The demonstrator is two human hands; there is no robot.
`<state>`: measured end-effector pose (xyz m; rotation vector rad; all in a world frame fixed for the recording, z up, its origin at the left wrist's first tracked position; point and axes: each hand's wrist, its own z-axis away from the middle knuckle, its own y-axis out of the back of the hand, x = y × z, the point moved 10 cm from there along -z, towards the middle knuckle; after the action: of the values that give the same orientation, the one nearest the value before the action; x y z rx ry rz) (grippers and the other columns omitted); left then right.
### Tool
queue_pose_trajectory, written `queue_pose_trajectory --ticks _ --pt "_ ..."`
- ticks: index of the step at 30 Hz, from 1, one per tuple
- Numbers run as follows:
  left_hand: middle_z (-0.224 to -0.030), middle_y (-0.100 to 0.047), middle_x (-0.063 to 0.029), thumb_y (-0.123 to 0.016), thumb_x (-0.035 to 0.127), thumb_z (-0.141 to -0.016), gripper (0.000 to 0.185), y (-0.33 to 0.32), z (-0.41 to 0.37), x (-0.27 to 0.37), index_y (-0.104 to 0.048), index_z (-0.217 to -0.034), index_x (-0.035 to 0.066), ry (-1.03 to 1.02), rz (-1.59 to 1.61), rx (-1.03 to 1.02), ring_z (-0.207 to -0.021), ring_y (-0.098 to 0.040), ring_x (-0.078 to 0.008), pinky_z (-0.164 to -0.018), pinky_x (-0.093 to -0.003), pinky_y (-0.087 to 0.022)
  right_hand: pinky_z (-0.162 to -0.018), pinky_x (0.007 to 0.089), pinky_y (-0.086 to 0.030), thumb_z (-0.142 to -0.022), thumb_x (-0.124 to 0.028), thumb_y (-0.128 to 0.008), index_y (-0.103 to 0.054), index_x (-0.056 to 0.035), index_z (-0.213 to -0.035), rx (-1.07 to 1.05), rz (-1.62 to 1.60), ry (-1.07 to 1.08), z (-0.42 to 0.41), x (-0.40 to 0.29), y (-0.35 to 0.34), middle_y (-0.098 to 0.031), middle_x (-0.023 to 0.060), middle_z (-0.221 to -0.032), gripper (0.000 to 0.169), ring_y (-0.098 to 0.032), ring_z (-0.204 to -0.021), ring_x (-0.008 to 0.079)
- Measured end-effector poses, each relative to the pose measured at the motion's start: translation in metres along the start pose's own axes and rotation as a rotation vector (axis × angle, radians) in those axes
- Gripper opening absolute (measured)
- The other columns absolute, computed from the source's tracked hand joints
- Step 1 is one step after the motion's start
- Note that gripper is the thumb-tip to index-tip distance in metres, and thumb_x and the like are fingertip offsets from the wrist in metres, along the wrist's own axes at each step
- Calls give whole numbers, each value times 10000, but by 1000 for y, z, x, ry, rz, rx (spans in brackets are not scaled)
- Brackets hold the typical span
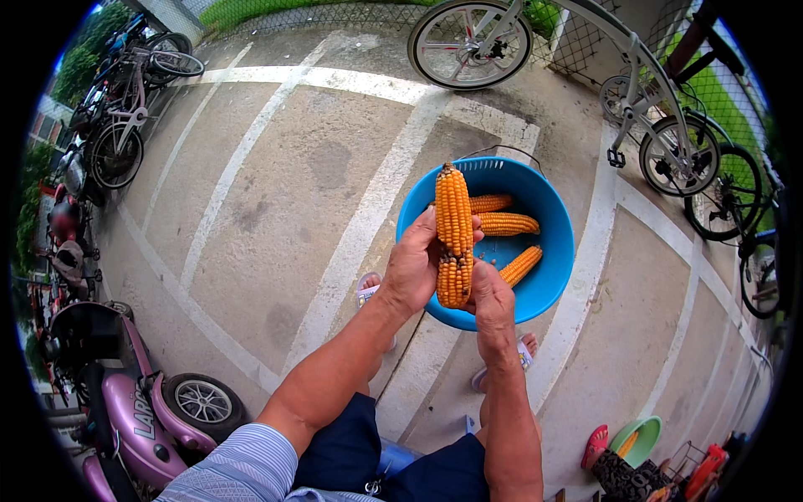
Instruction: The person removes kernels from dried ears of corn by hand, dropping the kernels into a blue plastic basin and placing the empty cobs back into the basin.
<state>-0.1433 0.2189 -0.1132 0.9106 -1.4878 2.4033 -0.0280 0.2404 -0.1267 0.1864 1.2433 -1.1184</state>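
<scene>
Both hands hold a dried yellow corn cob upright in the view, above the left part of a blue plastic basin. My left hand grips the cob's middle from the left side. My right hand has its thumb and fingers at the cob's lower end. A gap with missing and dark kernels crosses the cob below its middle. Inside the basin lie several cobs, among them one corn cob and another corn cob, with a few loose kernels on the bottom.
A white bicycle stands at the upper right by a chain-link fence. A purple scooter is at the lower left, with parked bicycles beyond. At the lower right, a person's foot in a red sandal is beside a green basin holding corn.
</scene>
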Motion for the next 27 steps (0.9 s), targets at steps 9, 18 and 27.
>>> queue_pose_trajectory --ticks 9,18,27 --pt "-1221 -635 -74 -492 433 -1057 451 8 -1 6 -531 -1342 86 -47 -350 89 -1082 -603 -156 -995 -362 -471 -768 217 -517 -931 -158 -756 -585 51 -1318 40 149 87 0 -7 3 -662 40 -1079 472 -621 -904 79" --pt "-1149 -650 -37 -641 335 -996 385 16 4 13 -583 -1281 82 -41 -476 218 -998 -630 -127 -918 -328 -500 -702 229 -564 -942 -190 -721 -611 26 -1273 311 205 304 8 -47 36 -675 88 -1048 410 -655 -828 102" --pt "-1251 -659 -87 -720 92 -888 336 30 19 67 -686 -1221 63 -552 -1168 484 -1084 -618 -181 -883 -329 -536 -638 228 -536 -955 -310 -700 -640 19 -1231 552 218 369 15 -62 85 -668 58 -926 434 -622 -729 83"
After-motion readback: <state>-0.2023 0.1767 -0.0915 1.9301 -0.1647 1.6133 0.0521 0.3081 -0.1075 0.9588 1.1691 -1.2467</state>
